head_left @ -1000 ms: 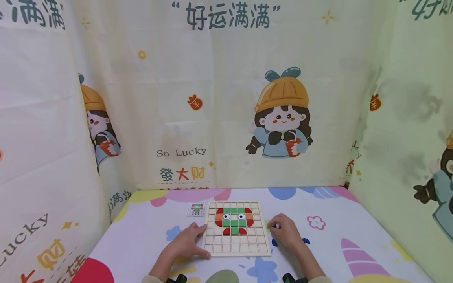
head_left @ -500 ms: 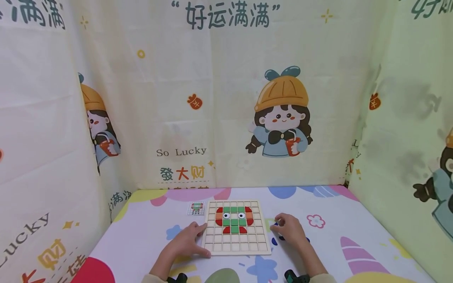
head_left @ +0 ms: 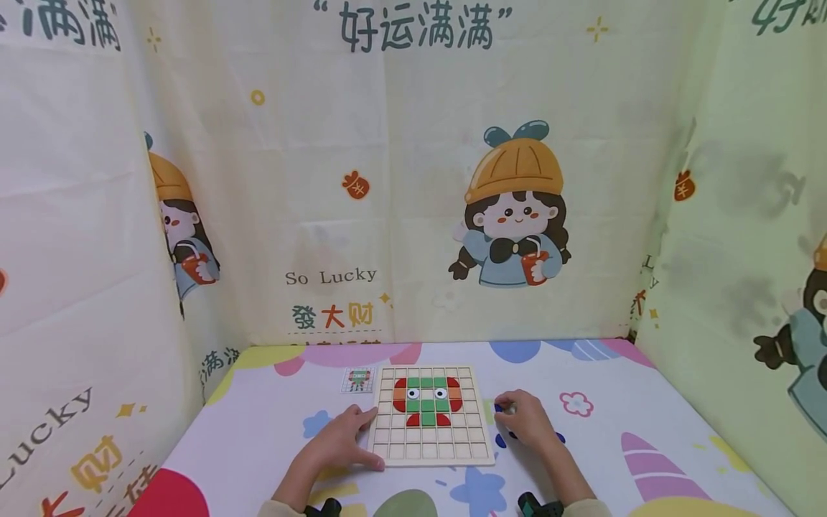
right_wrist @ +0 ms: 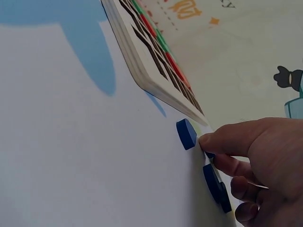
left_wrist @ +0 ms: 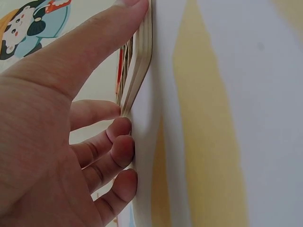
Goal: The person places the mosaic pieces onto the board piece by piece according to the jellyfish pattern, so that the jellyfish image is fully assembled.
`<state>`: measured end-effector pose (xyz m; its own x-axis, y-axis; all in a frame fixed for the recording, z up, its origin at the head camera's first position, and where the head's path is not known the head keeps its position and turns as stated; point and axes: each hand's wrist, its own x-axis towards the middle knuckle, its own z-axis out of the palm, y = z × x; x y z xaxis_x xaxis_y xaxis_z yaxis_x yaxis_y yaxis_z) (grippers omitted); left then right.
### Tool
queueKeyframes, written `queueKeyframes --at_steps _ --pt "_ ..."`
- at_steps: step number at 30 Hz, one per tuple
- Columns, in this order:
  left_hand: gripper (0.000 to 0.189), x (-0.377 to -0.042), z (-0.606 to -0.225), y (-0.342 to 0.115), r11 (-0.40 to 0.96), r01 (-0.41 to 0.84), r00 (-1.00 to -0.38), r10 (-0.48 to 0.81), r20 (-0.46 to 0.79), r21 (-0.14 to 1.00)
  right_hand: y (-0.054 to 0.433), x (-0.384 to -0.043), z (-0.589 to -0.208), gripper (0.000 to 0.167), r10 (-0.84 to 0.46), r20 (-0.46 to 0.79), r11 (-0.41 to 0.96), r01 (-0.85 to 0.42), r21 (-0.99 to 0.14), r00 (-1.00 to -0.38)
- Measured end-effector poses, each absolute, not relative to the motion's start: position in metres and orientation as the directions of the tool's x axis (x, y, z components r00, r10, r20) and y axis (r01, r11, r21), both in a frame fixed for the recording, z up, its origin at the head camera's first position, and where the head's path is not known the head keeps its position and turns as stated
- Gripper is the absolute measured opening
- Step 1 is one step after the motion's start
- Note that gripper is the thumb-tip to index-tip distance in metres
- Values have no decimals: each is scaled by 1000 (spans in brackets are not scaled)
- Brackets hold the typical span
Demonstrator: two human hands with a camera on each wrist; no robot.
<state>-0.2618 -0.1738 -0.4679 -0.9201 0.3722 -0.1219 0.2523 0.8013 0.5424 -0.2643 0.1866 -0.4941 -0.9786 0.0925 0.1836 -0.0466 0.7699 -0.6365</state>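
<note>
A square wooden grid board (head_left: 395,452) lies on the table, with green, red and orange tiles and two eye tiles set in its upper and middle cells. My left hand (head_left: 339,439) rests at its left side, thumb at the near corner and forefinger along the edge, as the left wrist view also shows. Right of the board, my right hand (head_left: 528,422) pinches a small blue tile (right_wrist: 209,155), mostly covered by the thumb and forefinger. Another blue tile (right_wrist: 186,134) with a rounded side stands near the thumb, and more blue tiles (right_wrist: 215,184) lie under the hand.
A small pattern card (head_left: 358,380) lies at the board's far left corner. The tablecloth (head_left: 581,459) is printed with coloured shapes. Printed cloth walls (head_left: 426,215) close off the back and both sides.
My right hand has shifted slightly over the blue tiles, and one blue tile now shows at its fingertips. The left hand and the board stay in place.
</note>
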Motion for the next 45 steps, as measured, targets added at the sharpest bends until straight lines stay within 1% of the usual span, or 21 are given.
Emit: queueKeyframes --at_steps 7,10,13,17,22,26,32,38,45 --pt "104 -264 -468 -175 806 260 -919 376 -121 531 188 -265 -491 20 82 187 770 -57 -636 -979" --pt "104 -265 -469 -176 809 266 -919 376 -115 524 186 -265 -489 18 82 172 750 -53 -659 -982" --pt "104 -264 -470 -177 812 267 -921 373 -110 520 180 -265 -487 17 54 175 721 -82 -688 -983" --pt "104 -264 -470 -177 811 268 -921 374 -107 521 166 -263 -484 16 -35 179 683 -154 -714 -983" --pt "104 -264 -470 -176 808 266 -920 376 -112 525 150 -259 -485 16 -199 197 678 -280 -680 -960" --pt "104 -265 -471 -175 806 257 -919 375 -124 533 142 -256 -485 17 -274 196 661 -332 -673 -941" --pt "104 -265 -472 -176 806 253 -919 374 -129 535 134 -255 -490 16 -316 165 629 -336 -701 -934" --pt "105 -265 -473 -176 804 258 -917 379 -126 536 128 -253 -490 19 -322 136 637 -321 -701 -937" --pt "104 -265 -474 -176 806 253 -917 376 -132 536 130 -250 -487 11 -318 152 645 -331 -689 -936"
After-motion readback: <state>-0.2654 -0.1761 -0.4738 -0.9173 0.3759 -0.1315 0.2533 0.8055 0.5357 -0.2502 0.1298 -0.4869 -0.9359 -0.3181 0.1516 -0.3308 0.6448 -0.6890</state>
